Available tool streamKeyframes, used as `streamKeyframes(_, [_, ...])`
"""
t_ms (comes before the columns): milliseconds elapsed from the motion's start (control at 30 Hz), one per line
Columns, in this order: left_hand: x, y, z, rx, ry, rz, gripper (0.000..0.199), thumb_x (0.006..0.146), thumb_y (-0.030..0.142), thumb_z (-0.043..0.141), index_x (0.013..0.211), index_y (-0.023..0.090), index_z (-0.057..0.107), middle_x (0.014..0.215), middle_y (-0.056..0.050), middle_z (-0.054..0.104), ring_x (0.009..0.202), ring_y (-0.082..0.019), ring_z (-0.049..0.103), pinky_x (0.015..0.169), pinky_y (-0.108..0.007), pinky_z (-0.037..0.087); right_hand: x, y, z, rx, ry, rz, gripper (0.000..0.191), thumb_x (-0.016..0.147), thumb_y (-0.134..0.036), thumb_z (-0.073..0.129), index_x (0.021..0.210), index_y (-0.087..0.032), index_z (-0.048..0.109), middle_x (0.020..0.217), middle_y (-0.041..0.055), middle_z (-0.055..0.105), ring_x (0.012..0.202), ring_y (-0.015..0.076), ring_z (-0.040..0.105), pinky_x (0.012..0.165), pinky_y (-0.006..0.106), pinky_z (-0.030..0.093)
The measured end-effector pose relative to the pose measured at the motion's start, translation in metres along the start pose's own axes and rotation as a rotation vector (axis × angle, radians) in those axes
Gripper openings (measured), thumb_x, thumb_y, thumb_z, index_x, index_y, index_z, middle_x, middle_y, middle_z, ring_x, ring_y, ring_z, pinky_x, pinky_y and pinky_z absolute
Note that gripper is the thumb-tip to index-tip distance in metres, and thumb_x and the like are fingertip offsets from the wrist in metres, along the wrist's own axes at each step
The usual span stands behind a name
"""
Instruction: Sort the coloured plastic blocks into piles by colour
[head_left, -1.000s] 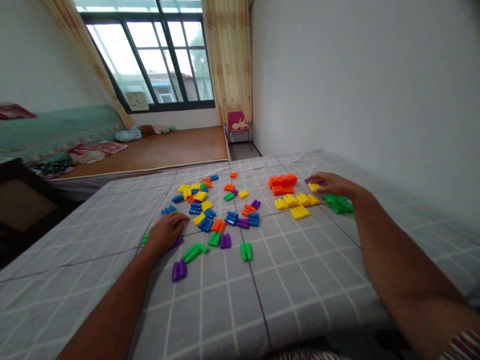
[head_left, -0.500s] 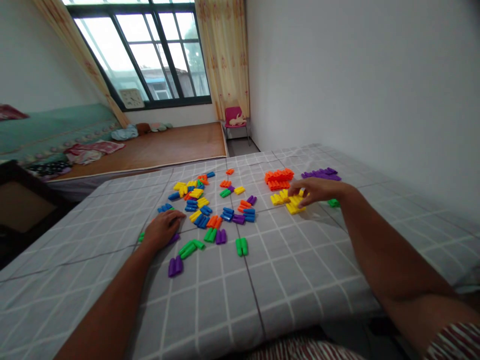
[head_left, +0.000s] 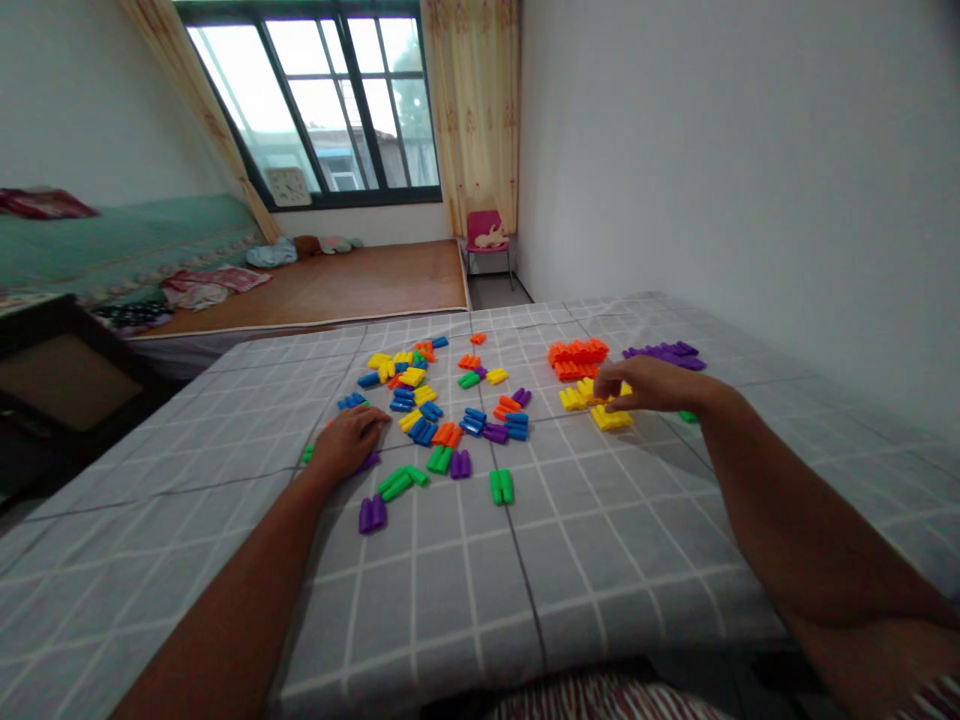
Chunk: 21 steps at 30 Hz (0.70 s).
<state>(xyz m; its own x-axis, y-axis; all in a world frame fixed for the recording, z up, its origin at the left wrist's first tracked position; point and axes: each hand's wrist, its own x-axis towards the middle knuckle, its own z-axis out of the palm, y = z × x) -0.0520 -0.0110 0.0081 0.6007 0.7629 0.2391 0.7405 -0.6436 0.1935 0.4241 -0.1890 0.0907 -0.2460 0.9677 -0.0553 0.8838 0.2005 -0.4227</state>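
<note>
On the checked cloth my left hand (head_left: 349, 440) lies with loosely bent fingers, open, holding nothing that I can see. A purple plastic block (head_left: 367, 462) and a green one (head_left: 308, 454) show partly from behind it. Over the group of yellow plastic blocks (head_left: 576, 396) at the right is my right hand (head_left: 645, 384), its thumb and fingers bent down around a yellow block (head_left: 611, 418). The fingertips partly hide where they touch it. Behind that group lies a stack of orange blocks (head_left: 577, 360), with purple blocks (head_left: 666, 355) to its right.
Mixed blue, yellow, orange, green and purple blocks (head_left: 448, 434) are scattered in mid-table. A green pair (head_left: 501, 487) and a purple pair (head_left: 372, 515) lie closer to me. A white wall (head_left: 750, 160) borders the right side. A dark cabinet (head_left: 67, 390) stands at left.
The whole view has shifted, so the table and blocks appear further right. Both hands keep nearly the same places among the blocks; the right fingers remain at the yellow ones.
</note>
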Motion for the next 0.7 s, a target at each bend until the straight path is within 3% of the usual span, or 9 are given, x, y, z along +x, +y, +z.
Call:
streamKeyframes(133, [-0.001,0.003,0.0,-0.003,0.016,0.029,0.034,0.087,0.031,0.041,0.103,0.021,0.069,0.111,-0.007,0.068,0.105,-0.023,0.06,0.095,-0.035,0.045,0.028,-0.043,0.013,0.002,-0.08,-0.157,0.028,0.083,-0.047,0.057,0.084,-0.022,0.07,0.078,0.0033,0.069,0.068,0.0159,0.06,0.063,0.028,0.044])
streamKeyframes(267, [-0.003,0.006,0.001,-0.025,0.018,0.022,0.033,0.087,0.029,0.041,0.102,0.02,0.07,0.109,-0.007,0.069,0.104,-0.022,0.059,0.094,-0.035,0.045,0.074,-0.074,0.031,-0.048,-0.126,-0.255,0.021,0.084,-0.036,0.057,0.089,-0.021,0.071,0.081,0.0025,0.071,0.069,0.0155,0.062,0.064,0.026,0.043])
streamKeyframes(467, [-0.007,0.006,0.002,-0.045,0.031,-0.014,0.032,0.087,0.025,0.042,0.099,0.021,0.072,0.105,-0.008,0.069,0.098,-0.022,0.061,0.089,-0.033,0.047,0.157,-0.11,0.064,-0.114,0.035,-0.279,0.023,0.084,-0.022,0.055,0.103,-0.018,0.069,0.098,0.0058,0.073,0.085,0.0184,0.065,0.074,0.027,0.046])
streamKeyframes(700, [-0.01,0.007,-0.001,-0.046,0.011,-0.019,0.03,0.087,0.022,0.044,0.098,0.022,0.072,0.103,-0.007,0.069,0.099,-0.02,0.061,0.089,-0.031,0.047,0.255,-0.15,0.11,-0.234,0.202,-0.138,0.041,0.089,-0.033,0.055,0.128,-0.018,0.058,0.131,0.0122,0.06,0.118,0.0247,0.056,0.095,0.033,0.044])
